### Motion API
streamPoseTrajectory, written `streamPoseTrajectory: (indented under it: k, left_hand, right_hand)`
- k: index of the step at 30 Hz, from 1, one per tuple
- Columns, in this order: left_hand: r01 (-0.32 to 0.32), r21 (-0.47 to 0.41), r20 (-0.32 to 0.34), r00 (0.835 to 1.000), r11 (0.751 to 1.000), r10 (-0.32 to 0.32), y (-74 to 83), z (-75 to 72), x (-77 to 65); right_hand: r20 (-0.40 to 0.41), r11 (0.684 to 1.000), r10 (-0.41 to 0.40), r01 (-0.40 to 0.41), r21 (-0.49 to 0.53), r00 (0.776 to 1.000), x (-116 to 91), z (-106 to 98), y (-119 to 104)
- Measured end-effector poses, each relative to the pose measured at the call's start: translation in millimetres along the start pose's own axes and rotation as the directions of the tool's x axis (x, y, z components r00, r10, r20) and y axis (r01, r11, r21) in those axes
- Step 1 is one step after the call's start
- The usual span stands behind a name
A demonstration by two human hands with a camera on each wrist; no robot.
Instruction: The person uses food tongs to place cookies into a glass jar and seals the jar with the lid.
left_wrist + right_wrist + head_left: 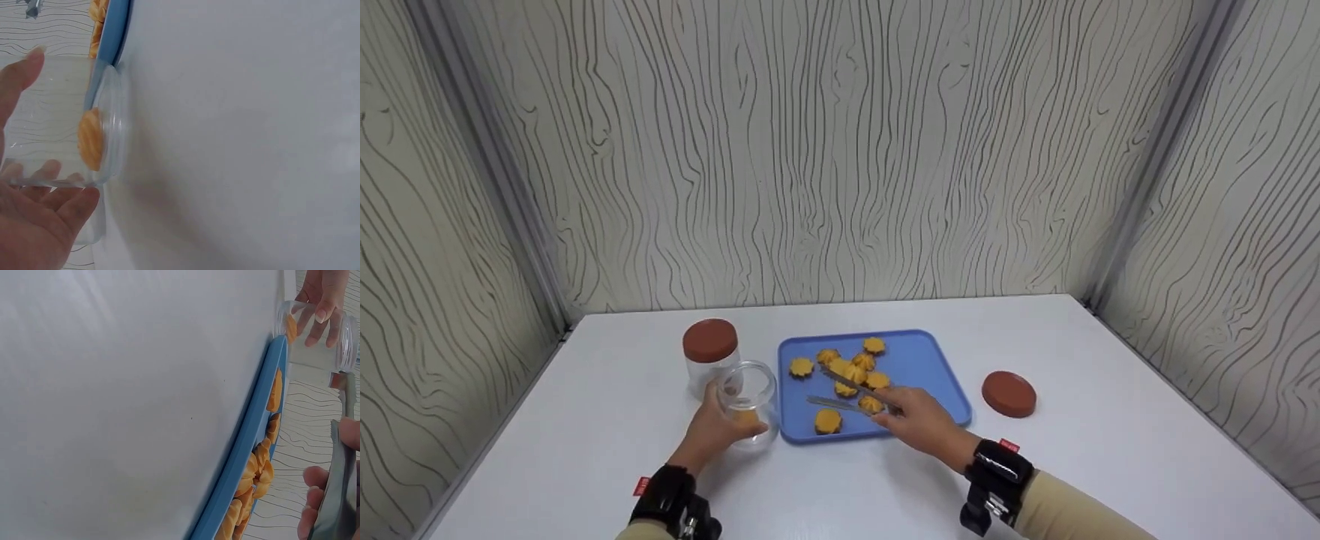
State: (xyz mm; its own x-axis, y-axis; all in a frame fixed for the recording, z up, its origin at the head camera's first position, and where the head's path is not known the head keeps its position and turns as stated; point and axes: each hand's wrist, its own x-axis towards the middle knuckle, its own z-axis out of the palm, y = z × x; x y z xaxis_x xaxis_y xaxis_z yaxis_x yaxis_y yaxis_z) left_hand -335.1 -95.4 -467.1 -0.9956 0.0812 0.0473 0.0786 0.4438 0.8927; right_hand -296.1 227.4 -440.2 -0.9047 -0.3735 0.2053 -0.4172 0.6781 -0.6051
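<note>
My left hand (718, 433) grips a clear lidless jar (766, 411) by its side, just left of the blue tray (934, 375). One small orange cake (90, 139) lies at the bottom of this jar. In my right hand (919, 421) is a pair of metal tongs (851, 382), held over the tray with the arms spread and nothing between the tips. Several fluted yellow-orange cakes (828, 421) are on the tray, mostly clustered at its left and middle. Part of the cluster is hidden under the tongs.
Behind the held jar stands a second clear jar with a reddish-brown lid (711, 341) on it. A loose lid (1009, 394) of the same colour lies right of the tray. Wood-patterned panels (840, 150) enclose the white table (585, 420) at the back and sides.
</note>
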Motion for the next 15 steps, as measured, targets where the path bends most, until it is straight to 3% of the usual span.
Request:
streamPoseTrajectory:
  k: [7, 15]
  left_hand:
    - [-0.034, 0.025, -0.022, 0.999, 0.999, 0.034, -2.7, 1.7, 0.6]
    - [-0.016, 0.034, -0.018, 1.000, 0.999, 0.017, -1.5, 1.2, 2.1]
  right_hand:
    - [0.032, 0.999, -0.006, 0.007, -0.037, 0.999, -1.7, 2.0, 0.6]
    - [0.061, 0.999, 0.021, -0.019, -0.032, 0.998, -4.4, 3.3, 3.5]
